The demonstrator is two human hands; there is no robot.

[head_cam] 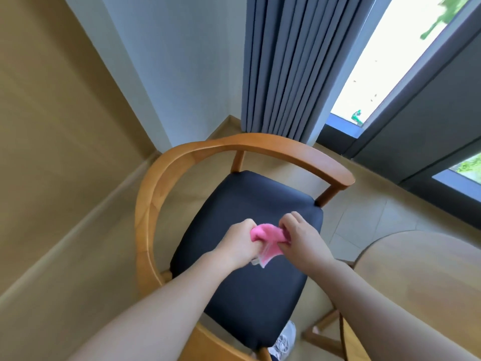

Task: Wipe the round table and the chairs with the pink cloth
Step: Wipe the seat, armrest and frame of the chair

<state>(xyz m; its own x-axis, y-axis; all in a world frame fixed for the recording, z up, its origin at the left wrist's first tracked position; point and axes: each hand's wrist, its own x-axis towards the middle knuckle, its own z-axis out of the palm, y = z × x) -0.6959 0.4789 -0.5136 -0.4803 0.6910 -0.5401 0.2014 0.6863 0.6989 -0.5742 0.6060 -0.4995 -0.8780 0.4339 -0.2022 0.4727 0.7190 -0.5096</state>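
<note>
A pale grey-white wall (182, 61) meets a tan wall (52, 113) in the corner. Grey pleated curtains (283, 66) hang down to the beige tiled floor (354, 220) beside a tall window (385, 53) with a dark frame (429, 108). Bright daylight comes through the glass, with green leaves blurred outside. A light skirting board (86, 220) runs along the foot of the tan wall.

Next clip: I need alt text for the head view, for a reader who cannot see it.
Both hands, left hand and right hand, grip a bunched pink cloth above the dark seat of a wooden chair. A round table edge shows at right, grey curtain and window behind.
</note>
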